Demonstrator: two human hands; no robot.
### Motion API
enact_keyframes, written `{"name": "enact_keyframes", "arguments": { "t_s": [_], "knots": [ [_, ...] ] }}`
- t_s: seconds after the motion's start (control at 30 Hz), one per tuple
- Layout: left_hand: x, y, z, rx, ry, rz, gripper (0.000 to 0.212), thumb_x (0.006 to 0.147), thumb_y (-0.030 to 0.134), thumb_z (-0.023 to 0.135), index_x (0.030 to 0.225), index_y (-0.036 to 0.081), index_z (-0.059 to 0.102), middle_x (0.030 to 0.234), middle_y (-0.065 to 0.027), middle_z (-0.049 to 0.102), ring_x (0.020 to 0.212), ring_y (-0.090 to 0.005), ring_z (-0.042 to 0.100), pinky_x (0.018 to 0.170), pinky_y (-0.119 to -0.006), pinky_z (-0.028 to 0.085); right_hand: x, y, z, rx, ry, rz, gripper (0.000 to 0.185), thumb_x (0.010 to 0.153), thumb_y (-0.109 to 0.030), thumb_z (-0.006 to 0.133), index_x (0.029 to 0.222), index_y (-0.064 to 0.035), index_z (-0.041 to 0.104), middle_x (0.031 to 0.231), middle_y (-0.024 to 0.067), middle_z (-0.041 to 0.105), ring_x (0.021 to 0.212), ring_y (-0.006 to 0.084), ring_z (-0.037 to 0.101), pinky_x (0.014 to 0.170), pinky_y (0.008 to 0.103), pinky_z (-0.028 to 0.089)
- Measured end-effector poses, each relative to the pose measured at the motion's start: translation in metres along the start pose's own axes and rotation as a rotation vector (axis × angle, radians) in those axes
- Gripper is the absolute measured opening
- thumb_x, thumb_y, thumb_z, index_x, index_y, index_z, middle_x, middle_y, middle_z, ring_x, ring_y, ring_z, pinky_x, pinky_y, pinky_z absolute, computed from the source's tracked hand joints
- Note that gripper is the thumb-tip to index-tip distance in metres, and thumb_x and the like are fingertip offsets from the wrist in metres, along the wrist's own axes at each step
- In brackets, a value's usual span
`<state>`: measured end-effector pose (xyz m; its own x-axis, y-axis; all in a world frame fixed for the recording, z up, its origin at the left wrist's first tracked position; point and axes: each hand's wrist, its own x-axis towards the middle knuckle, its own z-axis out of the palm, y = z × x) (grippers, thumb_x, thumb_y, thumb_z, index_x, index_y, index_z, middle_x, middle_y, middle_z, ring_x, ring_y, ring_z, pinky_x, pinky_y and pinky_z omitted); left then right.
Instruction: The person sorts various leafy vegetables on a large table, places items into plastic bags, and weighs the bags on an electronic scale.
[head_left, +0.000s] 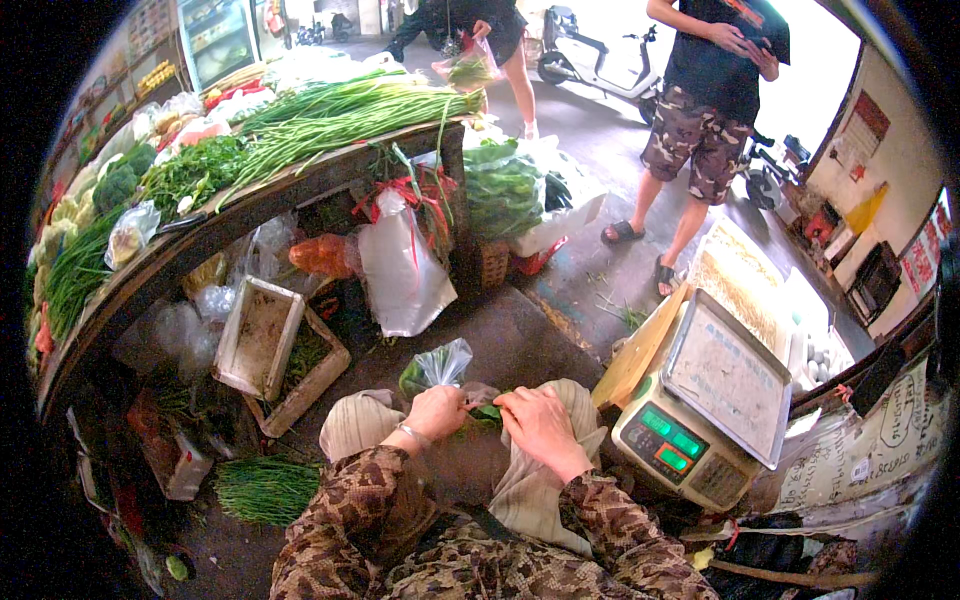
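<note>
A clear plastic bag (444, 364) with green leaves in it lies between my knees. My left hand (437, 414), with a bracelet at the wrist, has its fingers curled at the bag's near side and pinches its gathered edge. Just right of it, my right hand (546, 426) reaches in with its fingertips on some green leaves (489, 412). The hands are slightly apart, and what lies under the fingers is partly hidden. Both forearms wear patterned brown sleeves.
A digital scale (664, 444) with a metal pan (731, 367) stands at my right. The vegetable stall (352, 131) curves along the left, with crates (259, 337) below. Cut green stalks (268, 487) lie on the floor. Two people stand ahead, near a scooter (600, 64).
</note>
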<state>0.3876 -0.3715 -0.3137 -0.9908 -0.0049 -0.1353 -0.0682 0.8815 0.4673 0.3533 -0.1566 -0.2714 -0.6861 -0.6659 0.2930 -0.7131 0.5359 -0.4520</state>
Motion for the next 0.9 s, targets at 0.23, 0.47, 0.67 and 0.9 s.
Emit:
{"name": "enact_keyframes", "arguments": {
  "t_s": [0.23, 0.47, 0.67, 0.9],
  "knots": [
    [-0.0018, 0.0006, -0.0015, 0.010, -0.013, -0.003, 0.021, 0.079, 0.027, 0.065, 0.082, 0.006, 0.069, 0.084, -0.0196, 0.068, 0.085, -0.0391, 0.066, 0.074, -0.050, 0.052, 0.0007, -0.0009, -0.0001, -0.014, -0.013, -0.010, 0.016, 0.090, -0.018, 0.058, 0.100, -0.0090, 0.067, 0.091, 0.0073, 0.063, 0.089, 0.0251, 0.062, 0.082, 0.0382, 0.039],
    [-0.0012, 0.0004, 0.0017, -0.008, 0.020, 0.010, 0.021, 0.080, 0.027, 0.065, 0.081, 0.006, 0.068, 0.082, -0.0189, 0.068, 0.082, -0.0388, 0.066, 0.072, -0.050, 0.053, -0.0003, 0.0023, 0.0024, -0.018, -0.005, -0.012, 0.016, 0.090, -0.018, 0.059, 0.100, -0.0090, 0.067, 0.091, 0.0076, 0.063, 0.089, 0.0256, 0.062, 0.083, 0.0382, 0.040],
    [-0.0012, -0.0033, 0.0047, 0.007, 0.033, 0.052, 0.021, 0.081, 0.027, 0.064, 0.081, 0.006, 0.068, 0.081, -0.0185, 0.068, 0.081, -0.0386, 0.066, 0.071, -0.050, 0.053, 0.0002, 0.0002, 0.0016, -0.016, -0.004, -0.010, 0.016, 0.090, -0.019, 0.058, 0.100, -0.0091, 0.067, 0.091, 0.0078, 0.064, 0.089, 0.0256, 0.062, 0.083, 0.0383, 0.040],
    [-0.0012, 0.0006, 0.0007, 0.023, -0.001, 0.033, 0.025, 0.082, 0.031, 0.065, 0.081, 0.006, 0.068, 0.082, -0.0181, 0.068, 0.082, -0.0383, 0.066, 0.071, -0.050, 0.052, 0.0015, -0.0014, -0.0003, -0.024, -0.018, -0.012, 0.016, 0.089, -0.018, 0.058, 0.099, -0.0088, 0.066, 0.091, 0.0074, 0.064, 0.089, 0.0254, 0.062, 0.083, 0.0384, 0.040]
  ]
}}
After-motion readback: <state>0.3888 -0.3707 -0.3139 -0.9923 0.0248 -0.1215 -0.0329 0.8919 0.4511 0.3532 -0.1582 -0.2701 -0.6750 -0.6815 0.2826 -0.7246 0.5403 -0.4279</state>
